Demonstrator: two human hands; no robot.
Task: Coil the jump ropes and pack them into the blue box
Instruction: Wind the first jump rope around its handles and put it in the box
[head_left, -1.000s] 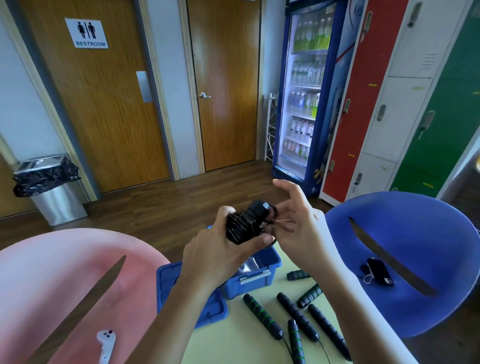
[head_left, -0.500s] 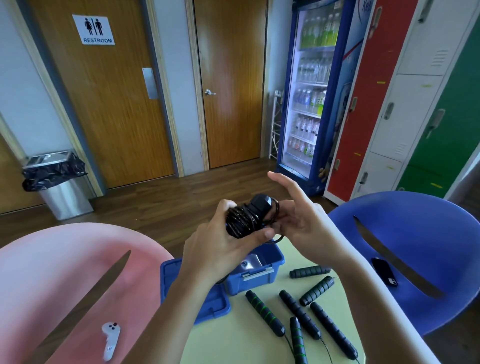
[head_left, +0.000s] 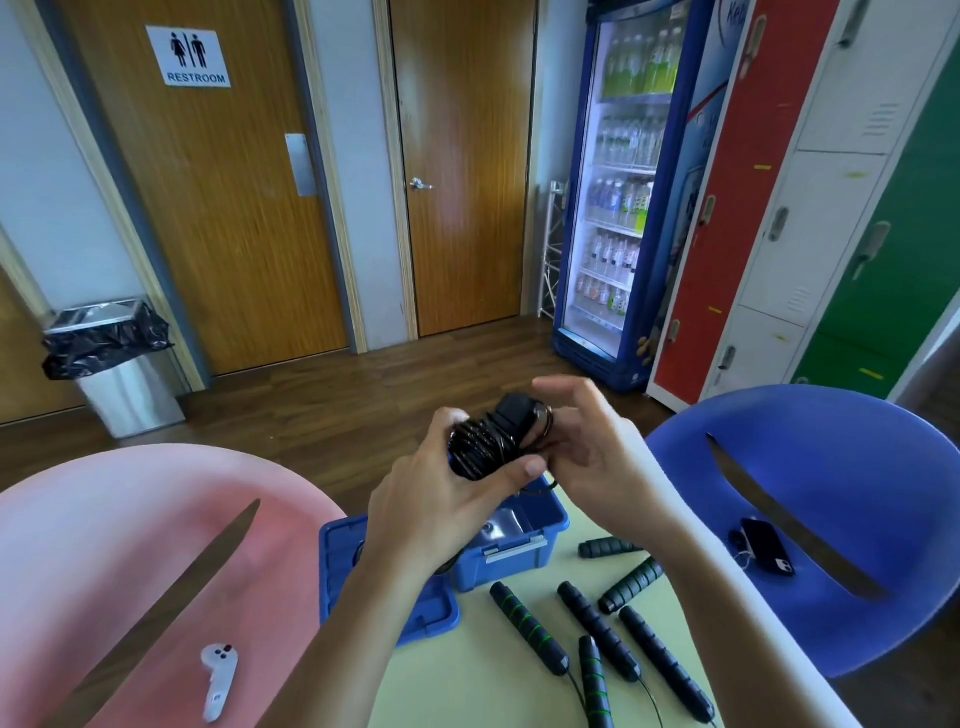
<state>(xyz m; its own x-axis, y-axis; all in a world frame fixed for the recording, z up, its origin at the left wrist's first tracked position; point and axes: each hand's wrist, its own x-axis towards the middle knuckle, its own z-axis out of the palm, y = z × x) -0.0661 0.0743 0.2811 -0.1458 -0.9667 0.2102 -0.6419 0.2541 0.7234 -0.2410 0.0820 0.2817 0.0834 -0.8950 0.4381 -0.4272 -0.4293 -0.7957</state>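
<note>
The left hand (head_left: 441, 499) is clasping a black jump rope (head_left: 493, 441), its cord wound in tight glossy loops around the handles, above the blue box (head_left: 519, 545); the right hand (head_left: 592, 447) is pinching the cord's end loop.

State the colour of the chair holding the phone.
Blue: the chair on the right, seen in the head view.

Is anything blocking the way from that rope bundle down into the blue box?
Nothing visible. The bundle, held in both hands, hangs right above the box, whose lid lies off to the side; the left forearm hides part of the opening.
</note>
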